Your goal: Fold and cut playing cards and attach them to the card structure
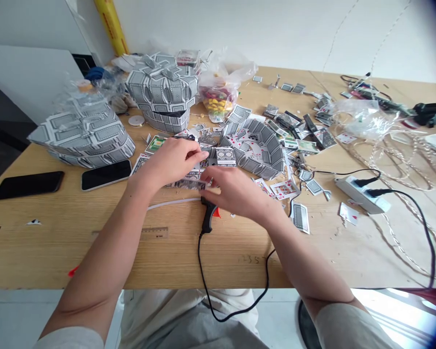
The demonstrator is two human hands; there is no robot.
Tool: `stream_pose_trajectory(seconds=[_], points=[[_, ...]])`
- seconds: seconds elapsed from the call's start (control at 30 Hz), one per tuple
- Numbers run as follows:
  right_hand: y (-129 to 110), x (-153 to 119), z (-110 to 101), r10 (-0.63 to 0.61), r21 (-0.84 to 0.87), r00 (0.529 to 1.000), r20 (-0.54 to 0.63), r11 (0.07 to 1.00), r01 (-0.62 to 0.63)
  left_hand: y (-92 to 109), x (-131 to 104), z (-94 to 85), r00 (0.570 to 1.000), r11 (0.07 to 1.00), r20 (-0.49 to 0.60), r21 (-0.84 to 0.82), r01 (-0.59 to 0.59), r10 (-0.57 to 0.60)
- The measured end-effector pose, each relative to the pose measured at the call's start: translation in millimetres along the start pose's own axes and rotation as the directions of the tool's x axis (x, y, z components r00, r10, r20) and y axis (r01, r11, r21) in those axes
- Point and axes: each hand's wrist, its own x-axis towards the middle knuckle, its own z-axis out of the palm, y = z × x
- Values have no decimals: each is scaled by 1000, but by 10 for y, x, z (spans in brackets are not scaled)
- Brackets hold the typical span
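My left hand (175, 157) is closed, thumb and fingers pinched together above the folded playing cards; what they pinch is hidden. My right hand (229, 190), beside it, has its thumb and fingertips pinched on the end of a narrow folded playing card (189, 183). Between and behind the hands lies a folded patterned card (225, 156). Just below the right fingers a black glue gun (208, 218) rests on the table, its cord running toward me. A white glue stick (174, 201) lies left of it.
A grey card-built tray (263, 150) holds loose cards. Two larger card-built pieces, a pointed one (89, 133) and a rounded one (163, 89), stand at back left. Two phones (29, 184) lie left. A ruler (154, 232) is in front; a power strip (363, 194) and cords lie right.
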Motion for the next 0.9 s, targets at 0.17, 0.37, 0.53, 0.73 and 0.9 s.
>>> stream_pose_trajectory(seconds=[0.17, 0.37, 0.53, 0.73, 0.9], points=[[215, 47, -64, 85, 38, 969, -230, 996, -78, -8, 21, 59, 997, 998, 70, -56, -32, 36], [267, 130, 87, 111, 75, 966, -235, 993, -96, -105, 50, 85, 991, 995, 132, -95, -17, 30], [317, 187, 181, 127, 110, 976, -175, 988, -108, -255, 61, 71, 981, 999, 188, 8, 46, -46], [359, 212, 198, 90, 94, 992, -87, 992, -82, -393, 61, 80, 963, 998, 263, 34, 58, -65], [364, 215, 216, 82, 68, 995, -61, 995, -78, -403, 64, 132, 960, 999, 275, 35, 40, -48]])
